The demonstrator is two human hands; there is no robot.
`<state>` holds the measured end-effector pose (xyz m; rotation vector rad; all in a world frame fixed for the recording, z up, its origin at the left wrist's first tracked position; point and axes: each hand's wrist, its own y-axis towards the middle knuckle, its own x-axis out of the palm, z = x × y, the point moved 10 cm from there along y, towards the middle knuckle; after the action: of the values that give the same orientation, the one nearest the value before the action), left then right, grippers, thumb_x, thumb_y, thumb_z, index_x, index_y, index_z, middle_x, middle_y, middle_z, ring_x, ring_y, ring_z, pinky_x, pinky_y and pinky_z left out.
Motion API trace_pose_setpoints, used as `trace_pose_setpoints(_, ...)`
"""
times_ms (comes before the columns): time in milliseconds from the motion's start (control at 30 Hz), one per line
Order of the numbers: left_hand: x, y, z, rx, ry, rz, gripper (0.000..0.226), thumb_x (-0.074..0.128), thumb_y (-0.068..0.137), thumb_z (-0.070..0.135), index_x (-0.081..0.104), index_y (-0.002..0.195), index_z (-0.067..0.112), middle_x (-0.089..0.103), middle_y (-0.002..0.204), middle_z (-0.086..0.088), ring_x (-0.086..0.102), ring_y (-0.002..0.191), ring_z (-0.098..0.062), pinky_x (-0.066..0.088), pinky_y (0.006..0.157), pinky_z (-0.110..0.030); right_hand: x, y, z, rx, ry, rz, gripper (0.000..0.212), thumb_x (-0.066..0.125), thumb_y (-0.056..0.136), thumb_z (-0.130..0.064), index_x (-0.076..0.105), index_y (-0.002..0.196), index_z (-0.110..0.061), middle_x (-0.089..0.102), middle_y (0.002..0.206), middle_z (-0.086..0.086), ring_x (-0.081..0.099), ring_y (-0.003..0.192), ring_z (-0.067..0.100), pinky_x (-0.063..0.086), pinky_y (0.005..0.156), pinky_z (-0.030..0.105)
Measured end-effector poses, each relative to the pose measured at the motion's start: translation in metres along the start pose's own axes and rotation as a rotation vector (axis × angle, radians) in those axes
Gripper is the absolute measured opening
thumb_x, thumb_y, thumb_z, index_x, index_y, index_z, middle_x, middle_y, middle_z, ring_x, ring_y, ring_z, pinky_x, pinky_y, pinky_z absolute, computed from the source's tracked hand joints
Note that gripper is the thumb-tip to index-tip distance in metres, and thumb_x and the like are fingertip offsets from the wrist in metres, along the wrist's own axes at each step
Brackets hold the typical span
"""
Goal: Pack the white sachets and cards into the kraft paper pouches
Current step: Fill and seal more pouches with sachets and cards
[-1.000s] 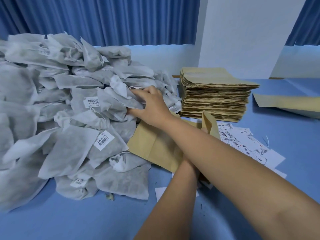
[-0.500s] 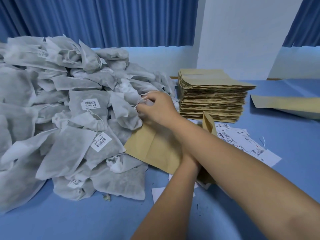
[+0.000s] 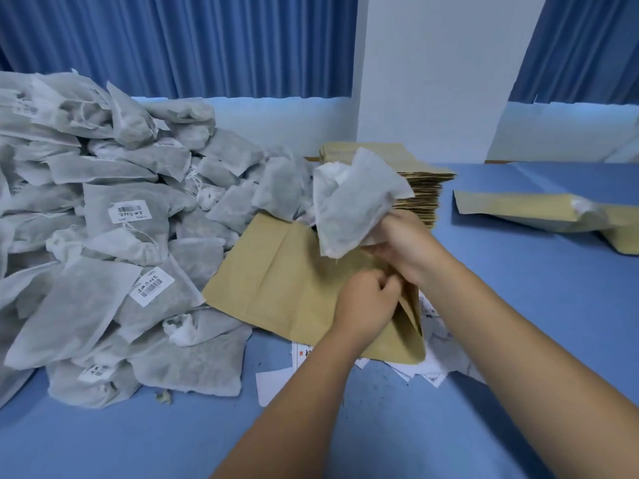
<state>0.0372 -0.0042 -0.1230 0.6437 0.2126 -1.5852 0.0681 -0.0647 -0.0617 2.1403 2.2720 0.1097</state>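
A kraft paper pouch (image 3: 287, 281) lies flat on the blue table in front of me, its mouth toward my hands. My left hand (image 3: 366, 302) pinches the upper edge of the pouch mouth. My right hand (image 3: 406, 243) grips a white sachet (image 3: 352, 198) held up above the pouch. A big heap of white sachets (image 3: 114, 223), some with barcode labels, fills the left side. White printed cards (image 3: 439, 357) lie scattered under and beside the pouch.
A tall stack of kraft pouches (image 3: 423, 191) stands behind my right hand. At the far right lie filled kraft pouches (image 3: 539, 210). A blue curtain and a white pillar close off the back. Bare blue table (image 3: 103, 440) lies near me.
My right hand has pulled a sachet out of the heap and carried it right and up, above the pouch. My left hand has come into view at the pouch mouth.
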Motion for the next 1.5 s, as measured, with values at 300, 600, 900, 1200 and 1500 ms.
trace_pose_setpoints(300,0.001,-0.004,0.01,0.036,0.014,0.016,0.044,0.051,0.085,0.015,0.022,0.052,0.019,0.022,0.051,0.002,0.026,0.048,-0.012,0.017,0.047,-0.03,-0.105,-0.034,0.071,0.587,0.825,0.438,0.017,0.057,0.076,0.003,0.066,0.068,-0.01,0.059,0.059,-0.002,0.058,0.045,0.009,0.046,0.042,0.015)
trace_pose_setpoints(600,-0.043,0.003,-0.022,-0.147,0.092,0.216,0.045,0.05,0.088,0.02,0.023,0.051,0.018,0.021,0.05,0.003,0.021,0.047,-0.014,0.017,0.044,-0.03,-0.123,-0.036,0.072,0.372,0.453,0.354,0.008,0.057,0.088,-0.017,0.061,0.09,-0.011,0.059,0.068,0.003,0.053,0.055,0.011,0.042,0.044,0.016)
trace_pose_setpoints(900,-0.049,0.001,-0.011,-0.027,0.088,0.267,0.043,0.052,0.086,0.014,0.03,0.048,0.012,0.05,0.07,-0.001,0.051,0.083,-0.012,0.027,0.058,-0.025,-0.152,-0.042,0.014,-0.066,-0.64,0.558,0.028,0.046,0.094,-0.019,0.053,0.07,-0.006,0.047,0.062,0.004,0.041,0.056,0.018,0.031,0.055,0.03)
trace_pose_setpoints(1200,-0.03,0.001,0.011,0.174,0.184,0.128,0.038,0.058,0.081,0.012,0.041,0.048,0.014,0.058,0.13,0.004,0.052,0.091,0.0,0.03,0.063,-0.017,-0.096,-0.05,0.011,-0.014,0.31,0.317,0.013,0.051,0.093,-0.001,0.062,0.091,-0.008,0.071,0.088,0.011,0.072,0.071,0.018,0.057,0.057,0.028)
trace_pose_setpoints(1500,-0.034,-0.004,0.019,0.193,0.065,0.104,0.033,0.048,0.09,0.008,0.067,0.116,0.015,0.061,0.117,-0.006,0.051,0.106,-0.015,0.031,0.072,-0.012,-0.039,-0.043,0.045,0.127,0.433,0.134,0.016,0.048,0.102,-0.021,0.062,0.105,-0.014,0.073,0.098,0.008,0.074,0.084,0.018,0.059,0.062,0.032)
